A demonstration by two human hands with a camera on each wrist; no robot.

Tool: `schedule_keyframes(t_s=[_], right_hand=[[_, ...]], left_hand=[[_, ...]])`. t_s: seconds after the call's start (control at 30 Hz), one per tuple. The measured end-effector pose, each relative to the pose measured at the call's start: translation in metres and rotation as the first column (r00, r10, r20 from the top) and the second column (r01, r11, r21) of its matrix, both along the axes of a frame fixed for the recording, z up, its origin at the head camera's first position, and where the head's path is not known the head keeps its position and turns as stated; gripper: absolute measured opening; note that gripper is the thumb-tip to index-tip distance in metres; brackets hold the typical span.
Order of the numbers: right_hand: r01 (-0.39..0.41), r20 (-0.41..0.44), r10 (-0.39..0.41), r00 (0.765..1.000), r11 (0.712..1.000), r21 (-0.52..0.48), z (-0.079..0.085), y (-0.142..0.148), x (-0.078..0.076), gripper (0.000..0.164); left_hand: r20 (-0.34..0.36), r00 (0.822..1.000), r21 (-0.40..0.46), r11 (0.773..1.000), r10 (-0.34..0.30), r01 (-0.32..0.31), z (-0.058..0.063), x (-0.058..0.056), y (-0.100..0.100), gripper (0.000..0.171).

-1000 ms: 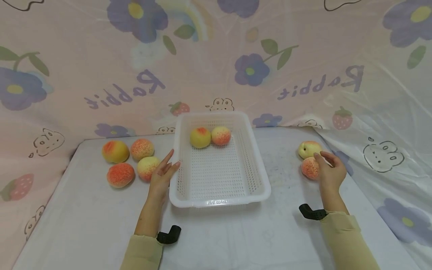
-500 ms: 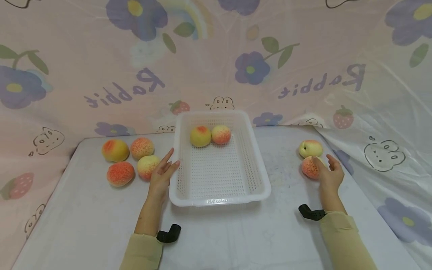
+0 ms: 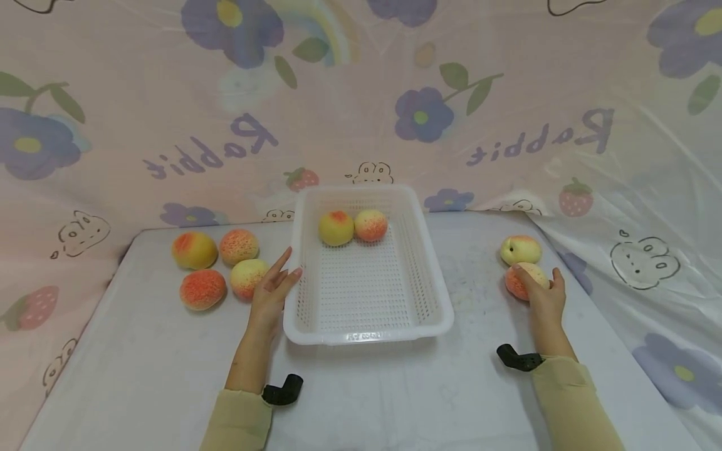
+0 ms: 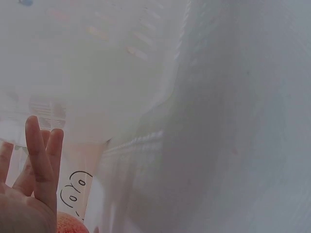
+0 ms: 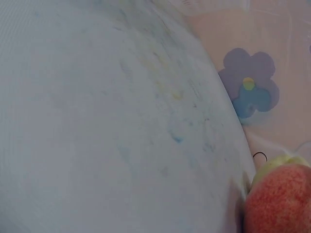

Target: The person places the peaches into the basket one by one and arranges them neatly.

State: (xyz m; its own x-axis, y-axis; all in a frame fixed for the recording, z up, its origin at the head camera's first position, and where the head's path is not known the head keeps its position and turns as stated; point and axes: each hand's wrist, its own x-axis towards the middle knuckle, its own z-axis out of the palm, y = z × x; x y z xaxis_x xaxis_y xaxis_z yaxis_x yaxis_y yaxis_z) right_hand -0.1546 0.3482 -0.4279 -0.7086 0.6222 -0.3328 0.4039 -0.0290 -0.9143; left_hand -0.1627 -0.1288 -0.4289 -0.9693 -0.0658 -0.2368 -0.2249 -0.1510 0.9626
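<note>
My right hand (image 3: 546, 304) is at a red-speckled peach (image 3: 519, 287) on the right of the table, thumb over its near side and fingers curled along its right. In the right wrist view that peach (image 5: 282, 204) fills the lower right corner, and the hand itself is out of sight. Just behind it lies a pale yellow peach (image 3: 520, 249) with a dark stem hole. My left hand (image 3: 269, 294) has its fingers extended, thumb and fingertips against the left wall of a white perforated basket (image 3: 366, 337). The left wrist view shows these spread fingers (image 4: 41, 165) too.
Two peaches (image 3: 336, 228) sit side by side at the back inside the basket. Left of my left hand, several peaches (image 3: 203, 289) form a cluster on the white-covered table (image 3: 141, 357). A patterned cloth (image 3: 361, 94) hangs behind the table.
My right hand has come down and slightly left onto the red-speckled peach, its fingers closing in around it. The left hand stays at the basket wall.
</note>
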Motion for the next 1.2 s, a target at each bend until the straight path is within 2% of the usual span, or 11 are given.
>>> schedule_keyframes(t_s=[0.23, 0.53, 0.67, 1.2], right_hand=[[0.017, 0.003, -0.017, 1.0, 0.999, -0.03, -0.003, -0.0016, -0.0004, 0.11], [0.02, -0.021, -0.02, 1.0, 1.0, 0.009, -0.0093, -0.0028, -0.0011, 0.094], [0.026, -0.017, -0.026, 1.0, 1.0, 0.016, -0.0102, -0.0035, -0.0016, 0.094], [0.051, 0.003, -0.051, 0.999, 0.999, -0.014, -0.0045, -0.0073, 0.0023, 0.091]], left_hand=[[0.011, 1.0, -0.004, 1.0, 0.002, -0.002, 0.0002, -0.0005, 0.0002, 0.054], [0.005, 1.0, 0.005, 1.0, 0.008, -0.008, -0.0005, -0.0006, 0.0005, 0.054], [0.006, 1.0, 0.004, 1.0, 0.009, -0.009, -0.0005, -0.0008, 0.0007, 0.054], [0.036, 0.999, 0.005, 1.0, 0.01, -0.01, 0.002, -0.0001, 0.0013, 0.054]])
